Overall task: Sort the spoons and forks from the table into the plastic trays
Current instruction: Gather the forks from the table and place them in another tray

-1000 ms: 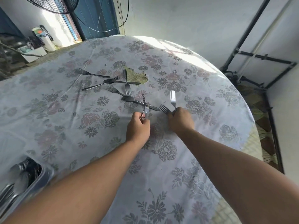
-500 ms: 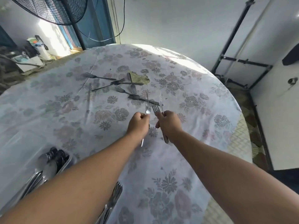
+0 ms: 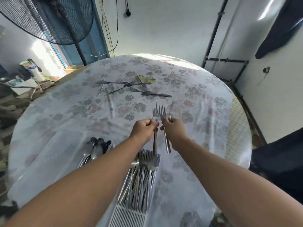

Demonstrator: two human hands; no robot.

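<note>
My left hand (image 3: 144, 128) grips a steel fork (image 3: 155, 128) with its tines pointing away, handle hanging down. My right hand (image 3: 173, 128) holds two forks (image 3: 164, 126), one upright beside the left one and another sticking out to the right. Both hands hover over the table just beyond a white slatted tray (image 3: 131, 217) packed with forks (image 3: 141, 176). Left of it a clear plastic tray (image 3: 49, 161) holds spoons (image 3: 95, 149), partly hidden by my left forearm. Several loose forks (image 3: 136, 89) lie crossed on the far side of the table.
The round table (image 3: 205, 104) wears a floral plastic cloth with a torn patch (image 3: 146, 78) near the loose forks. A large standing fan (image 3: 54, 18) rises behind the far left edge. Dark metal pipes (image 3: 213, 35) run along the right wall.
Both hands lifted forks off the cloth and drew them back toward me, now above the fork tray. The view tilted, bringing both trays into sight.
</note>
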